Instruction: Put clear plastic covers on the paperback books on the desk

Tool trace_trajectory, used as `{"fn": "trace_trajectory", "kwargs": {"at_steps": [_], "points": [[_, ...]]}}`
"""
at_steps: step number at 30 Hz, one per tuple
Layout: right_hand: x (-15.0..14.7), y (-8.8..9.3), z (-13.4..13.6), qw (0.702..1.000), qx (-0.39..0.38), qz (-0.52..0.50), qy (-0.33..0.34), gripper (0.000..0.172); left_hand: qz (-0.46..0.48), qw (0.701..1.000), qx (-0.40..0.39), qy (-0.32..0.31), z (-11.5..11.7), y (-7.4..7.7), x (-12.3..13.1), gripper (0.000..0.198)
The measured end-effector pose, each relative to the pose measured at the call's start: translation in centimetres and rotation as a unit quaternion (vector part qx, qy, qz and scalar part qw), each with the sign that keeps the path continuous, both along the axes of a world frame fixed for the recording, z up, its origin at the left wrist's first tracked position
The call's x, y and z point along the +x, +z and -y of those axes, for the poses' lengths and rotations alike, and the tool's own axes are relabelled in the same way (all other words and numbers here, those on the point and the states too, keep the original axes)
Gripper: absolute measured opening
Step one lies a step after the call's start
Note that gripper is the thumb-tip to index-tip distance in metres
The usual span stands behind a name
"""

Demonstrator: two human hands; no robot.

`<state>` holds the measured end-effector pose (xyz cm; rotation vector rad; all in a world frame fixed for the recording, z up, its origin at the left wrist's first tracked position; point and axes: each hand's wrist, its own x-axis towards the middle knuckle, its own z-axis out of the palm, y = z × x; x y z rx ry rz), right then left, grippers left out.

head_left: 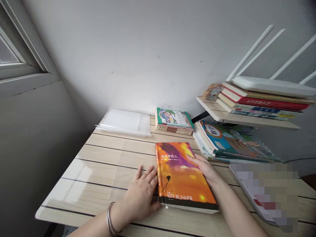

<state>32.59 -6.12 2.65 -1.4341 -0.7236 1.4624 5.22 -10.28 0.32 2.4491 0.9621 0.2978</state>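
Note:
An orange and purple paperback book (184,172), titled The Kite Runner, lies face up near the middle of the table. My right hand (203,169) holds its right edge, thumb on the cover and the other fingers hidden below the edge. On the left, my left hand (143,192) is spread out flat beside the spine, its fingertips close to or touching it. Under and beyond that hand lies a clear plastic sheet (118,164), faintly visible by its edges and shine. How far it runs under the book cannot be seen.
A pile of clear plastic covers (120,121) lies at the back left of the wooden table (93,158). Green-covered books (174,118) stand stacked behind. Textbooks (229,140) sit under a raised shelf (259,121) bearing books and a white router (274,85). A blurred-out tablet-like object (261,194) is at right.

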Motion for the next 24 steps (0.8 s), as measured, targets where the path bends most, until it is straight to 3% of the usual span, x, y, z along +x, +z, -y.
{"fn": "trace_trajectory", "kwargs": {"at_steps": [7, 18, 22, 24], "points": [[0.1, -0.6, 0.4, 1.0, -0.004, -0.017, 0.008, 0.033, 0.004, 0.999, 0.013, 0.045, 0.1, 0.2, 0.4, 0.078], [-0.4, -1.1, 0.4, 1.0, 0.006, 0.016, -0.013, 0.033, -0.033, 0.999, -0.023, 0.001, 0.2, 1.4, 0.2, 0.1], [-0.5, -1.1, 0.6, 0.997, 0.027, 0.068, -0.009, 0.034, -0.044, 0.999, -0.022, 0.0, 0.3, 1.4, 0.3, 0.103], [-0.5, -1.3, 0.5, 0.988, 0.052, 0.146, -0.004, 0.033, -0.054, 0.998, -0.026, 0.004, 0.3, 1.6, 0.4, 0.103]]}}
